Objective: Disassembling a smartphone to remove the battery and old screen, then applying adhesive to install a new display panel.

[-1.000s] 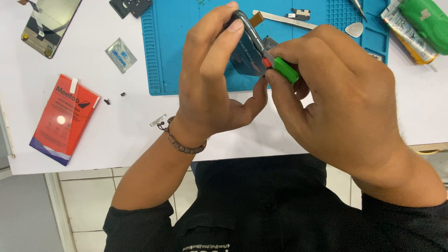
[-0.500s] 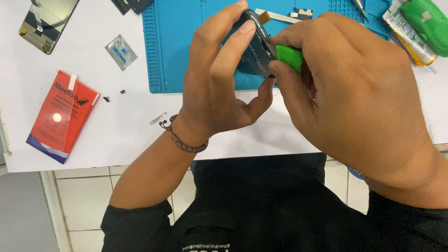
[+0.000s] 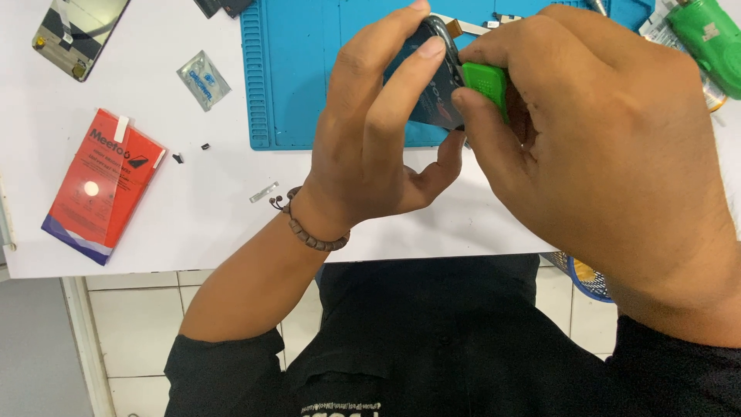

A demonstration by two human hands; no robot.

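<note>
Now | left hand (image 3: 370,147) grip curled around a dark, glossy phone (image 3: 432,85), held above the blue rubber mat (image 3: 293,77) | right hand (image 3: 587,147) pinching a small green plastic tool (image 3: 486,81) against the phone edge | smooth white counter (image 3: 193,224); flat red packet (image 3: 104,184) at left; pale tiled floor (image 3: 123,316) below

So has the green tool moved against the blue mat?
Yes. The green tool has shifted up toward the blue mat's far edge, held in the right hand.
</note>
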